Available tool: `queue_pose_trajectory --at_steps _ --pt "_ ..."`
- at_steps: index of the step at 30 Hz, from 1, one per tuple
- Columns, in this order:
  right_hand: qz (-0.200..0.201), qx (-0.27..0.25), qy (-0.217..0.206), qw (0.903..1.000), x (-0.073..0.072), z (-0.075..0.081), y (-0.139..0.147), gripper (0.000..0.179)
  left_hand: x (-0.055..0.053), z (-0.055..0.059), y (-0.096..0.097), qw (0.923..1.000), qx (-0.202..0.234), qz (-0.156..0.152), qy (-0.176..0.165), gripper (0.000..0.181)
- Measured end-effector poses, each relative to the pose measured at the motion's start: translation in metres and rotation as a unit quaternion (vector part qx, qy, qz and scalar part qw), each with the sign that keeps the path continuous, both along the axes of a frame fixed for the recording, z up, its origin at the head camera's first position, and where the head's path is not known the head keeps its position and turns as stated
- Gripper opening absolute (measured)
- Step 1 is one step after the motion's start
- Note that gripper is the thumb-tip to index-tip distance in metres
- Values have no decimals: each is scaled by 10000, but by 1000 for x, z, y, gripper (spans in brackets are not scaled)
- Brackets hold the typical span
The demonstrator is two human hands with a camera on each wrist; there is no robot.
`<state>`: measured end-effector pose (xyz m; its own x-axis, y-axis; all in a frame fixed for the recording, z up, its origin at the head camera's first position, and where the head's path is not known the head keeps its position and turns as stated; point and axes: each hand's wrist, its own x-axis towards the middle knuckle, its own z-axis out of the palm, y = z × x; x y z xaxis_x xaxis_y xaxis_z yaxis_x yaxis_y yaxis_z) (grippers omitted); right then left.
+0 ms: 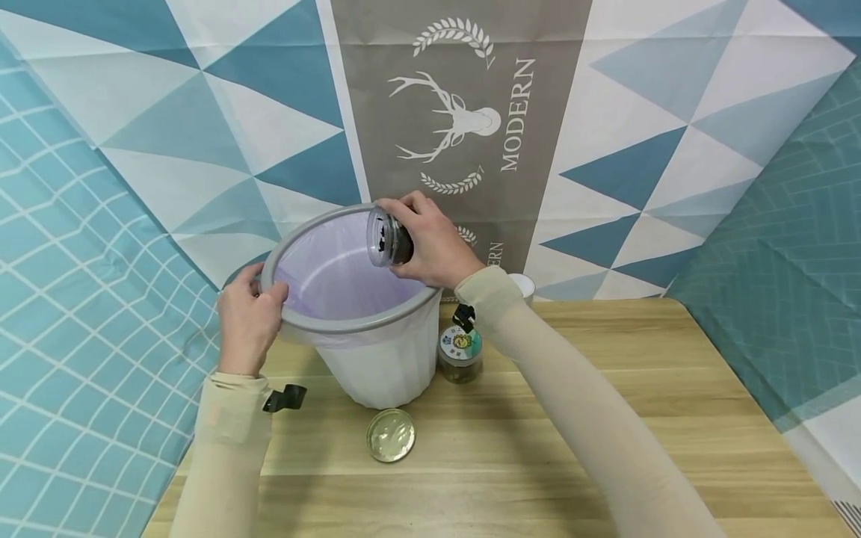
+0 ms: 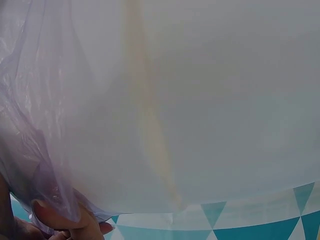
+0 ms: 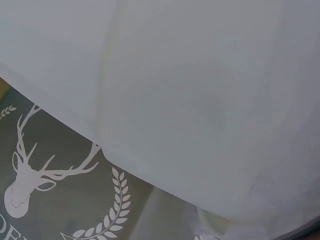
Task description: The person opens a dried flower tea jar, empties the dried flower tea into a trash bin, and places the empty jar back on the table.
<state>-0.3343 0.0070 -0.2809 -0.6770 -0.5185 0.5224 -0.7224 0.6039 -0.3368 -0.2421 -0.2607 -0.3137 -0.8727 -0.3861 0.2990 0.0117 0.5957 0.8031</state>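
A white waste bin (image 1: 386, 373) with a grey rim stands tilted on the table, lined with a thin purple plastic bag (image 1: 329, 280). My left hand (image 1: 249, 317) grips its rim on the left side. In the left wrist view, the fingers (image 2: 85, 225) show under the bag beside the bin's pale wall (image 2: 225, 110). My right hand (image 1: 437, 243) holds a clear jar (image 1: 380, 239) on its side, mouth turned left over the bin's opening. Dark contents show inside the jar. The bin wall (image 3: 200, 100) fills most of the right wrist view, and the jar is hidden there.
A round, shiny jar lid (image 1: 392, 436) lies on the wooden table (image 1: 484, 478) in front of the bin. Right of the bin stands a closed jar (image 1: 460, 355) with a printed lid. A white-topped container (image 1: 522, 285) is partly behind my right sleeve. Patterned sheets (image 1: 625, 149) hang behind.
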Motion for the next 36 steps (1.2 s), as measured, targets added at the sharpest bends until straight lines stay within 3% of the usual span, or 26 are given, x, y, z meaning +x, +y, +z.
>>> queue_pose_trajectory --at_steps 14,36 --pt "157 374 465 9981 4 4 -5 89 -1 0 -3 9994 337 -74 -72 59" --pt "261 638 994 9927 5 4 -5 90 -1 -1 0 9992 400 -84 -1 58"
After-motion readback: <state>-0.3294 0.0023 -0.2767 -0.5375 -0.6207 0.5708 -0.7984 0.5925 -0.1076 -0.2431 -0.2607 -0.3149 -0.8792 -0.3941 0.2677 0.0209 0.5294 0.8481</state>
